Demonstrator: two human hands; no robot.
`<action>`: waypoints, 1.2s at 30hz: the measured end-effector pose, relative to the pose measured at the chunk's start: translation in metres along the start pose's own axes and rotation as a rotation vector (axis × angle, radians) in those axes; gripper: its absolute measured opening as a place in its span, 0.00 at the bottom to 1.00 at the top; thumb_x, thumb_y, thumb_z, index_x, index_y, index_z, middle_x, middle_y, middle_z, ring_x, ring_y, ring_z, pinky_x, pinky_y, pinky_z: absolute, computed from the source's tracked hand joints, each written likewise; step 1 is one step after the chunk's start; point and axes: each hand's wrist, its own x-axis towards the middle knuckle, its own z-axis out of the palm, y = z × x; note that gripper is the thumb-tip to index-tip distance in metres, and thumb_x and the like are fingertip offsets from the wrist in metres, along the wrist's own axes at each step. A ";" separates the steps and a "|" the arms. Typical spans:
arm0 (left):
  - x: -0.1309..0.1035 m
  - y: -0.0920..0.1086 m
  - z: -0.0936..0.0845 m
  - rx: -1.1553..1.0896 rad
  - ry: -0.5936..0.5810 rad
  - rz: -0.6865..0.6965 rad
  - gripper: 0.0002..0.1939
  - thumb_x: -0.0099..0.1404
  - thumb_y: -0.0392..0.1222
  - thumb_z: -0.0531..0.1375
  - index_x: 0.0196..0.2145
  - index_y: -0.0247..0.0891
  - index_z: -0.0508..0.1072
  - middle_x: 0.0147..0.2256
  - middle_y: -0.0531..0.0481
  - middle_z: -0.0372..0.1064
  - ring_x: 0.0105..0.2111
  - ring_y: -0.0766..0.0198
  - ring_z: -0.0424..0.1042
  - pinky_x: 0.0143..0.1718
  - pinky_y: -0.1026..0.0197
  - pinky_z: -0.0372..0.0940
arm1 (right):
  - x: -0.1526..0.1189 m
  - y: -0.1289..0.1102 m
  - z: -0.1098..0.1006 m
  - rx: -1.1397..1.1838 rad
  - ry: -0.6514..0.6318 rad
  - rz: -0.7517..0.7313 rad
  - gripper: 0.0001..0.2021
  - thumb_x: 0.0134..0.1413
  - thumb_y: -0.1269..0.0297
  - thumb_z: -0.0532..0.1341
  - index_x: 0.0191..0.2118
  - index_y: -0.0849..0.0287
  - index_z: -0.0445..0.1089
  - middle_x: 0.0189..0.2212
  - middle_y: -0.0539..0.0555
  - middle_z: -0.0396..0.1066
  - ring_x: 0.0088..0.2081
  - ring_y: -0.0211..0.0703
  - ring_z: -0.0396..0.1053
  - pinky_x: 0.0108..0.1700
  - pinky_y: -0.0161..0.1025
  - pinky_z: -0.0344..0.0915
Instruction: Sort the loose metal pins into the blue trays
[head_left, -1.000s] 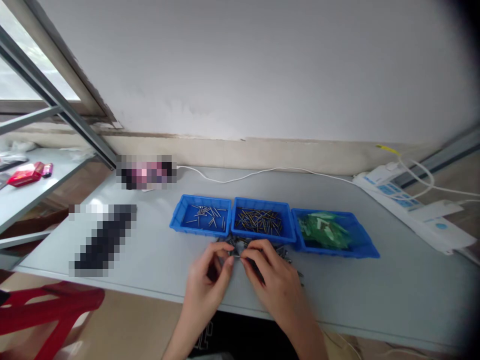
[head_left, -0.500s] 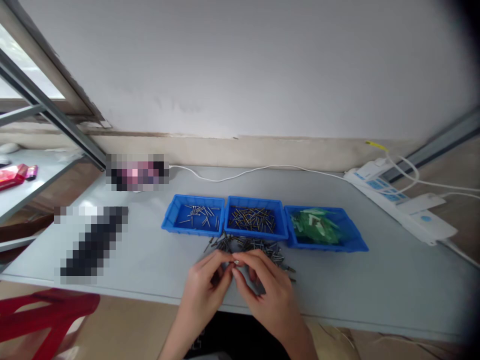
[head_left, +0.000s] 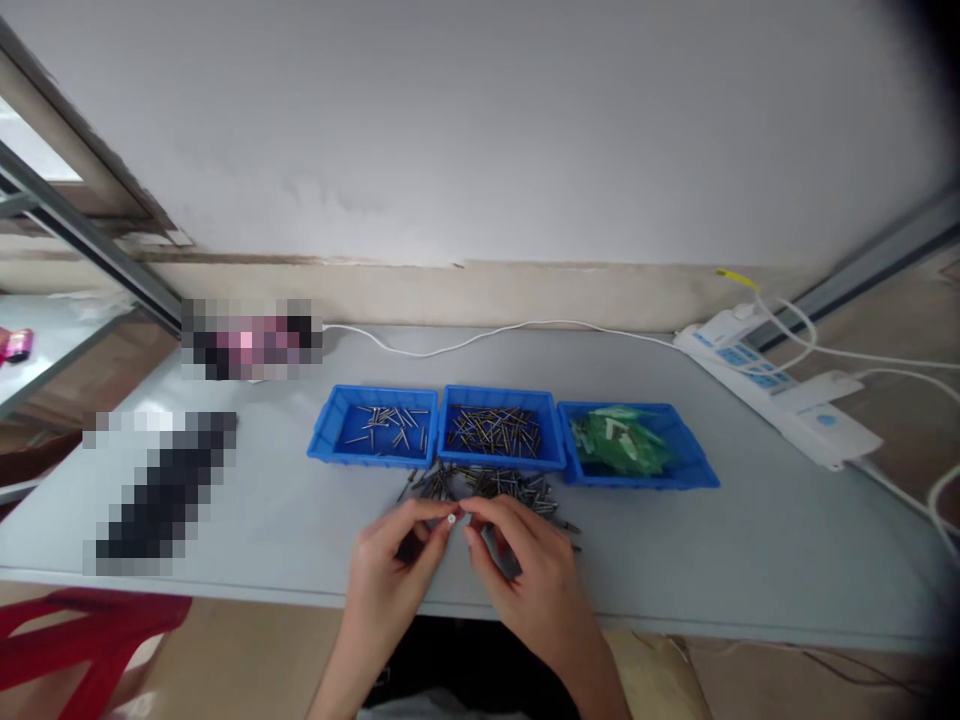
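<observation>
My left hand (head_left: 394, 565) pinches a small screw (head_left: 451, 519) between thumb and forefinger, its round pale head showing and its shank hidden. Close beside it, my right hand (head_left: 529, 570) has its thumb and forefinger a little apart, and I see nothing between them. Just beyond my fingers lies a loose pile of screws (head_left: 517, 487) on the table. Behind the pile, a left blue bin (head_left: 375, 459) holds several silver screws (head_left: 390, 418). A middle blue bin (head_left: 502, 460) holds many darker, brassy screws (head_left: 495, 430). Green plastic packets (head_left: 619, 445) fill the right blue bin (head_left: 694, 470).
A white power strip (head_left: 780, 390) with cables stands at the right of the grey table (head_left: 712, 560). A white cord (head_left: 465, 342) runs along the back. Blurred-out objects (head_left: 169, 490) lie at the left. A red stool (head_left: 90, 640) is below the left edge.
My hands have moved slightly apart at the fingertips. The screw's head now shows at my left fingertips, and my right thumb and forefinger have parted. The whole view has shifted a little.
</observation>
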 end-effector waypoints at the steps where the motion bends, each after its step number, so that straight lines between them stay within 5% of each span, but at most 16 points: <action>1: 0.000 0.000 0.000 0.002 -0.003 0.009 0.07 0.69 0.34 0.66 0.39 0.42 0.85 0.29 0.54 0.82 0.23 0.69 0.74 0.28 0.70 0.69 | 0.000 0.000 0.000 -0.007 0.011 -0.003 0.08 0.74 0.70 0.60 0.52 0.53 0.73 0.36 0.51 0.78 0.35 0.41 0.76 0.37 0.37 0.70; 10: -0.004 -0.006 0.003 0.044 -0.067 0.045 0.05 0.71 0.34 0.65 0.38 0.41 0.80 0.34 0.52 0.82 0.24 0.69 0.72 0.28 0.69 0.68 | 0.000 0.001 0.001 -0.022 0.020 -0.005 0.07 0.73 0.70 0.61 0.50 0.54 0.75 0.35 0.51 0.78 0.35 0.40 0.76 0.37 0.37 0.69; 36: -0.004 -0.011 0.001 0.107 -0.146 0.002 0.05 0.74 0.40 0.62 0.40 0.41 0.79 0.26 0.56 0.74 0.23 0.67 0.71 0.27 0.67 0.64 | 0.000 0.000 0.004 -0.034 0.032 0.012 0.05 0.72 0.70 0.62 0.47 0.54 0.75 0.36 0.50 0.80 0.36 0.42 0.78 0.40 0.38 0.71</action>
